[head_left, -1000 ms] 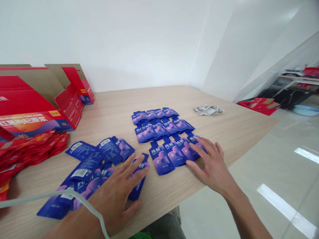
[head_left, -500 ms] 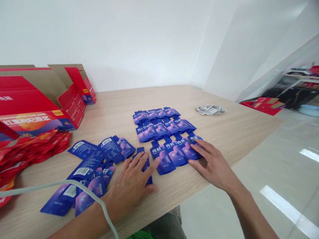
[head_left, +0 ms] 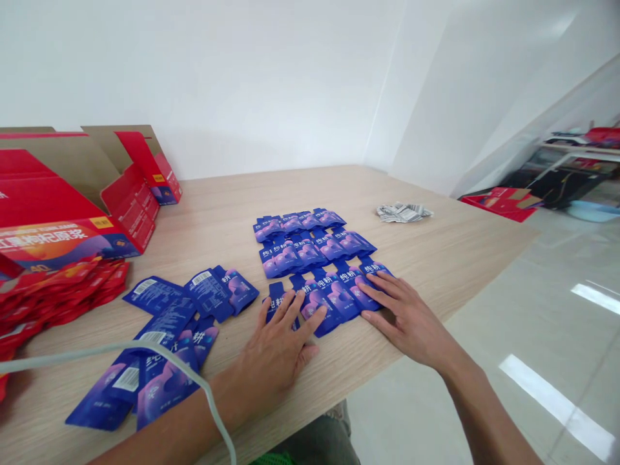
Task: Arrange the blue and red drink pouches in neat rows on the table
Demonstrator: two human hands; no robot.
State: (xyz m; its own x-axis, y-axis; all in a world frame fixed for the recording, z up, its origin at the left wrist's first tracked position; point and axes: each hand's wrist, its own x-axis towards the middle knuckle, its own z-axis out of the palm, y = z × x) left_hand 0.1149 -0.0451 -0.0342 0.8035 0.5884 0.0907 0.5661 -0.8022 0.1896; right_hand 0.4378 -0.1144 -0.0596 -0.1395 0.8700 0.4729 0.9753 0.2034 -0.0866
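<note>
Blue pouches [head_left: 314, 255] lie in neat rows at the centre of the wooden table [head_left: 436, 258]. Both hands rest flat with fingers spread, grasping nothing: the left hand [head_left: 276, 352] presses on the nearest row's left end, the right hand [head_left: 411, 316] touches its right end. More loose pouches [head_left: 165, 336] lie at lower left.

Blue pouches [head_left: 317, 258]: deep blue with purple-pink blotch and white characters. Left of them, loose pouches [head_left: 159, 342], some showing plain blue backs with white barcode labels. Table [head_left: 465, 252]: pale wood grain. Far left of the blue pouches, boxes [head_left: 62, 213]: red, brown cardboard inside, orange-purple band. Beyond-right: grey-white crumpled paper [head_left: 404, 212].
</note>
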